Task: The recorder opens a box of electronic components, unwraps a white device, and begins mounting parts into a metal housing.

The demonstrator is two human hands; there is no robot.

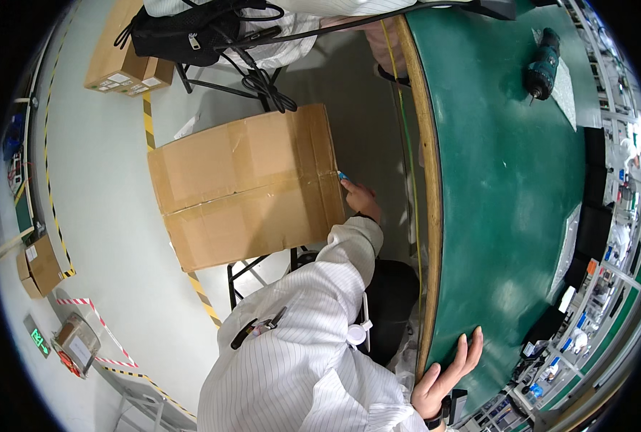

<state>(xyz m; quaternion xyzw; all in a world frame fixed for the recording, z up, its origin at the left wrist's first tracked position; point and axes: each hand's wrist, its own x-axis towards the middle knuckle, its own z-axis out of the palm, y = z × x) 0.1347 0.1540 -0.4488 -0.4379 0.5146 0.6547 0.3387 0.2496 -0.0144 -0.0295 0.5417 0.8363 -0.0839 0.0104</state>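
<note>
A closed cardboard box (241,191), with tape along its middle seam, lies left of the workbench. At its right edge, by the seam's end, is my left hand (361,199), fingers curled round a small blue object (342,176). Only its blue end shows, so I cannot tell its kind. My right hand (450,374) rests with fingers spread on the near end of the green tabletop (507,216), holding nothing.
A cordless screwdriver (543,65) lies at the bench's far end. A black bag (183,32) with cables sits beyond the box, near another person's white garment (284,50). More cartons (119,57) stand far left. Shelving with parts (608,273) lines the right.
</note>
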